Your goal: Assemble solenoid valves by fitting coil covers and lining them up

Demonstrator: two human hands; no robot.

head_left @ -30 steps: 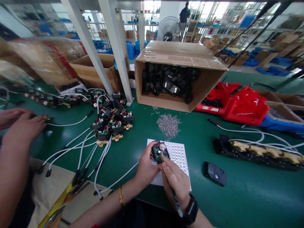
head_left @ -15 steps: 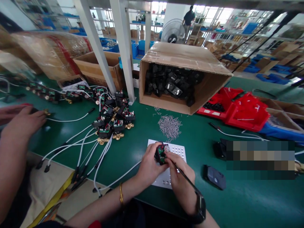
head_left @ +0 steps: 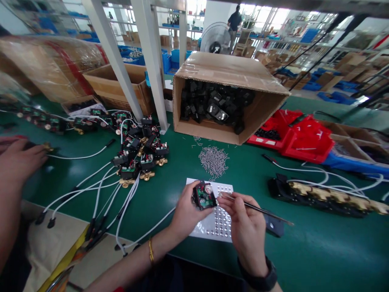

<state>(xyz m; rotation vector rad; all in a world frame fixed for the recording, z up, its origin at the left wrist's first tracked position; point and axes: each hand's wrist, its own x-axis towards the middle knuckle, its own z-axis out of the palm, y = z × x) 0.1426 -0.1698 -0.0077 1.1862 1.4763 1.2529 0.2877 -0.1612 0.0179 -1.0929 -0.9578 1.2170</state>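
There is one slim tool (head_left: 267, 212), one white sheet (head_left: 200, 230), one fan (head_left: 215, 38) and two red bins (head_left: 306, 153)

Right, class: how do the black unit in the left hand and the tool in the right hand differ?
The black unit is boxy; the tool is long and slim.
The unit is open, showing green circuitry; the tool is dark and rod-like.
The left hand grips the unit, the right hand the tool.
Both are held off the table.
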